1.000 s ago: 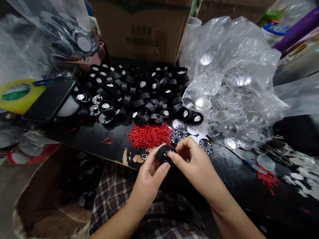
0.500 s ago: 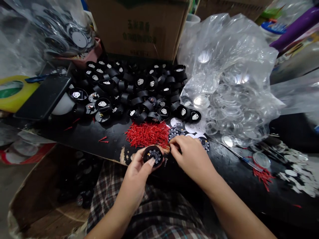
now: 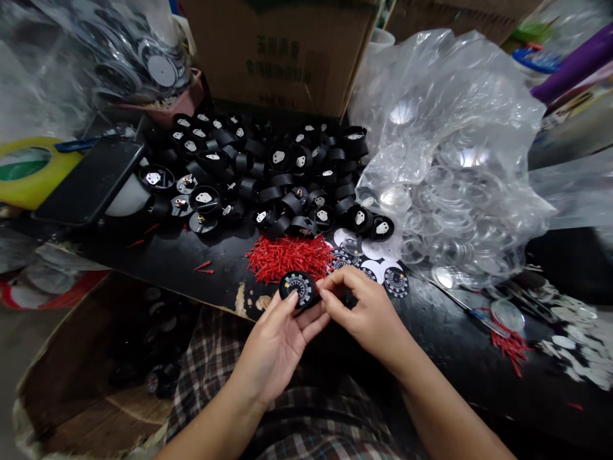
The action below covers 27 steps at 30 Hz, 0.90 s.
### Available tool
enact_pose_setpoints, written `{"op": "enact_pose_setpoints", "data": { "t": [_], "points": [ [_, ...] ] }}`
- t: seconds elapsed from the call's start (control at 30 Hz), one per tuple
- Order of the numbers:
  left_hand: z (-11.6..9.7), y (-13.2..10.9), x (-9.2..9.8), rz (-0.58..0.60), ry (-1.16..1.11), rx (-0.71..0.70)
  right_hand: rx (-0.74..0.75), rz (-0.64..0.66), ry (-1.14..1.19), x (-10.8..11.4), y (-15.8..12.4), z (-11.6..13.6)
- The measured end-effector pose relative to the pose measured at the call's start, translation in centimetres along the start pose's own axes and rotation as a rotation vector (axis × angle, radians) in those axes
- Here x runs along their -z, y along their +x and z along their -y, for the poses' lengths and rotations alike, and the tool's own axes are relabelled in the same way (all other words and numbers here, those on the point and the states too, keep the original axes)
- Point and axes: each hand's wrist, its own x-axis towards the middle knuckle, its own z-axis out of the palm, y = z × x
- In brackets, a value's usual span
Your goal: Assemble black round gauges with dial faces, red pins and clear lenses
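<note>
My left hand (image 3: 282, 332) grips a round black gauge (image 3: 297, 291) with its numbered dial tilted up toward me, the thumb lying on the dial face. Close to the gauge's right edge, my right hand (image 3: 357, 306) pinches thumb and forefinger together. A bit of red shows at those fingertips, apparently a red pointer (image 3: 320, 285), mostly hidden. Just beyond the gauge lies a heap of red pointers (image 3: 287, 255). Printed dial discs (image 3: 396, 281), black and white, are spread to the right of the heap.
Black gauge housings (image 3: 280, 156) are piled behind the pointers, before a cardboard box (image 3: 287, 57). A plastic bag of clear lenses (image 3: 450, 198) stands right. Tweezers (image 3: 472, 310) lie near a few red pointers. A phone (image 3: 90, 182) and a tape roll (image 3: 12, 185) sit left.
My right hand has come from the edge of the pointer heap to the gauge's side, red at its fingertips. The gauge has risen slightly and my left fingers now reach beneath it.
</note>
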Motion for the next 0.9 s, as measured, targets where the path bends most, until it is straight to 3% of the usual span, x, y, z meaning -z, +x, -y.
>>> {"op": "enact_pose_setpoints", "data": {
  "t": [0.23, 0.33, 0.47, 0.57, 0.67, 0.9],
  "points": [
    [0.7, -0.6, 0.5, -0.038, 0.214, -0.247, -0.017, -0.005, -0.063, 0.2, -0.5, 0.9],
    [1.0, -0.9, 0.9, -0.044, 0.327, -0.289, -0.03, 0.001, -0.097, 0.3, -0.7, 1.4],
    [0.7, -0.4, 0.8, -0.079, 0.324, -0.366, -0.048, 0.018, 0.045, 0.6, -1.0, 2.2],
    [0.9, 0.1, 0.4, -0.095, 0.377, -0.335, -0.037, 0.024, 0.105, 0.6, -1.2, 2.7],
    [1.4, 0.3, 0.2, -0.059, 0.467, -0.285, -0.034, 0.009, 0.009, 0.4, -1.3, 2.9],
    [1.2, -0.4, 0.0, -0.007, 0.642, -0.367, -0.035, 0.014, -0.084, 0.6, -1.7, 3.0]
  ]
}}
